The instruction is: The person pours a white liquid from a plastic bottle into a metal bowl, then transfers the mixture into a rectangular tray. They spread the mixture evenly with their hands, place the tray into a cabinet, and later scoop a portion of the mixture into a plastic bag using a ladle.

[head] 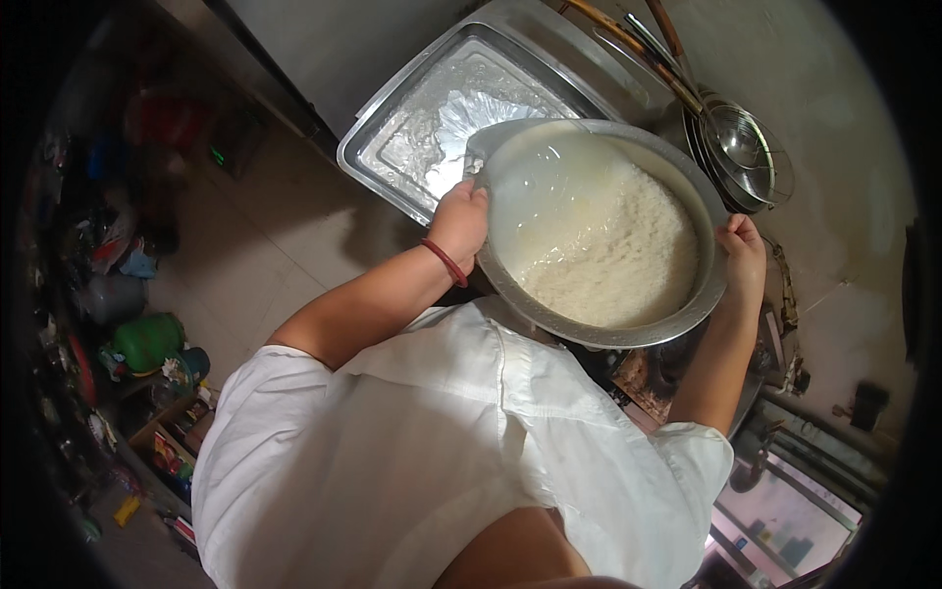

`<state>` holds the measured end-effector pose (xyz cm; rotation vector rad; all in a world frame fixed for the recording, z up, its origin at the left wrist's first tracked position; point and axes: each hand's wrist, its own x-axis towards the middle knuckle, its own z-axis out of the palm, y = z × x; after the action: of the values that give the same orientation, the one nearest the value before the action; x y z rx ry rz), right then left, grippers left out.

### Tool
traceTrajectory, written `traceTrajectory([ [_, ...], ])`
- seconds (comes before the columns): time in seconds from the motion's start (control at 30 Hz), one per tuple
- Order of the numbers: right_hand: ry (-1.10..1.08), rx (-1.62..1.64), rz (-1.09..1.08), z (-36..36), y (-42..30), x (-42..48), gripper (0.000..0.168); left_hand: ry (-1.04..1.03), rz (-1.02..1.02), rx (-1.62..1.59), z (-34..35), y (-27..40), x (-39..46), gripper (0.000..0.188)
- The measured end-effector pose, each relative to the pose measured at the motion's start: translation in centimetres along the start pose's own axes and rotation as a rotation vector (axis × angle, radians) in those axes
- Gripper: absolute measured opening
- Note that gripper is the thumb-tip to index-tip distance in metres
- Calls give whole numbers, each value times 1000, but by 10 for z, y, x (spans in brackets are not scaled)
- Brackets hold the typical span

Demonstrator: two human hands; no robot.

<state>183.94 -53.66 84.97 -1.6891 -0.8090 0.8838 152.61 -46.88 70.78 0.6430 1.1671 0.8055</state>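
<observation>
A wide metal basin [596,340] is tilted toward the upper left, held at opposite sides of its rim. In it lies white rice [618,258], heaped on the right, with cloudy water [544,184] on the left. The water spills over the rim in a fan-shaped sheet [478,114] into a stainless steel sink [397,99]. My left hand [460,224], below a red bracelet [445,263], grips the left rim. My right hand [742,239] grips the right rim. Fingers under the rim are partly hidden.
Wire strainers and ladles [739,151] hang on the wall at the upper right. Beneath the basin, a dark, stained surface [647,379] partly shows. Tiled floor [257,243] lies to the left, with a green container [149,343] and a box of packets [173,449] beyond.
</observation>
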Motion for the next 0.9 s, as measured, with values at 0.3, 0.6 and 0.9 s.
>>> traceTrajectory([
  [0.3,2,-35,-20,2,-4,2,18,-76,-59,-64,2,5,-4,27],
  [0.6,3,-19,-4,6,-2,10,17,-76,-73,-98,1,1,-1,26],
  [0.9,13,-16,4,16,-17,9,17,-74,-158,-45,3,0,-1,27],
])
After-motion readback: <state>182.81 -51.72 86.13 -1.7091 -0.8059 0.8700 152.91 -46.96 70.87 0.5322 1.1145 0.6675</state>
